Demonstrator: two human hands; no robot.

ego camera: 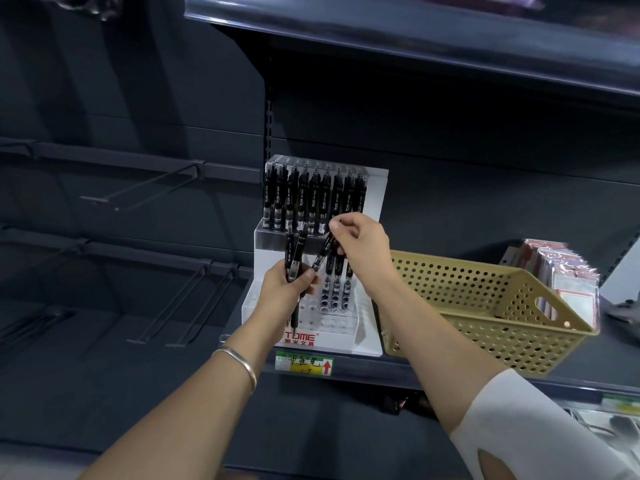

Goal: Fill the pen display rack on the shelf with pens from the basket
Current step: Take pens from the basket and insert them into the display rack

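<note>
**A:** So, where to find the pens?

**B:** Mostly standing upright in the white and clear plastic tiered display rack [372, 192] on the dark metal shelf [363, 367]. Filling the upper row of black click pens [311, 202] from end to end. Only about three lower-tier pens [336, 289] so far.

**A:** And in the hands?

**B:** Gripping, with the left hand [287, 289], a small bundle of black pens [294, 261], tips down, just in front of the rack. Probably kept there as a ready supply. Pinching, with the right hand [360, 247], the top of a single tilted black pen [322, 252]. Hard to tell whether touching the bundle.

**A:** Why hold so close?

**B:** Likely to keep each move into the lower holes short.

**A:** And the basket?

**B:** Tan perforated plastic basket [485, 306], just right of the rack. No pens visible inside from here.
</note>
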